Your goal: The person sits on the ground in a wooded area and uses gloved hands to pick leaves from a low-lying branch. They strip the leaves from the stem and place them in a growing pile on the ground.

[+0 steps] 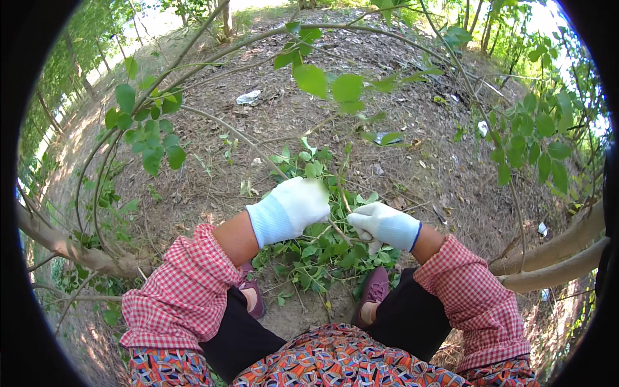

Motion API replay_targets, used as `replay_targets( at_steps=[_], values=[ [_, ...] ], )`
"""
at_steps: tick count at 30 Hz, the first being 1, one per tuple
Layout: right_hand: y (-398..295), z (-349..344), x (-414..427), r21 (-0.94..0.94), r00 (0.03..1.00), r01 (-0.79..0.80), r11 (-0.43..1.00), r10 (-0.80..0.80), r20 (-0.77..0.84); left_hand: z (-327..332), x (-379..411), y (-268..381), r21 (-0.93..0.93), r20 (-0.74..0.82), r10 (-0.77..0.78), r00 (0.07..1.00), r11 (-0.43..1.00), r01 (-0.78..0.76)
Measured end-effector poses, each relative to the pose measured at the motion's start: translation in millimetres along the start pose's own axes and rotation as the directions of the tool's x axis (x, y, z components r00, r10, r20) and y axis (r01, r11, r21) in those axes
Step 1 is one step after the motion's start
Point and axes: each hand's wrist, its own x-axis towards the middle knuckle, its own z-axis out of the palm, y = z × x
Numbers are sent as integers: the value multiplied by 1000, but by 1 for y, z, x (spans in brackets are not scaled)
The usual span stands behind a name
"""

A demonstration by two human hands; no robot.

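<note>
My left hand [297, 205], in a white knit glove with a light blue cuff, is closed around a thin branch [237, 133]. The branch comes down from the upper left and its lower end [342, 233] pokes out past my fist. Close by on the right, my gloved right hand [379, 222] pinches a thin brown twig [345, 199] between thumb and fingers. Its fingertips are partly hidden among stems. Beneath both hands, a loose heap of cut leafy green twigs [309, 263] lies on the soil between my shoes.
A long bent branch [271, 33] arches across in front at head height, with leaves [312, 80] hanging from it. Thick tree limbs flank me at left [96, 256] and right [546, 242]. Dry litter and scraps of plastic [248, 97] dot the ground.
</note>
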Motion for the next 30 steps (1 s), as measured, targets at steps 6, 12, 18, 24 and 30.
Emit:
replay_targets(
  at_steps=[6, 12, 18, 24, 30],
  values=[
    [-4, 0, -1, -45, 997, 71, 996, -73, -31, 9, -4, -3, -9, -66, -17, 998, 1000, 16],
    [1, -13, 6, -152, 997, 69, 986, -63, 46, 12, 0, 1, -17, -74, -13, 997, 1000, 12],
    [4, -8, 12, -329, 997, 75, 941, -80, -3, 11, 1, 9, -10, -35, -30, 999, 999, 30],
    [18, -13, 24, -677, 831, 502, 539, -517, 205, 4, 17, 44, -191, 84, 16, 996, 982, 0],
    [8, 3, 22, -623, 871, 446, 642, -471, 138, 18, 14, 58, -154, 95, -96, 991, 982, 110]
  ],
)
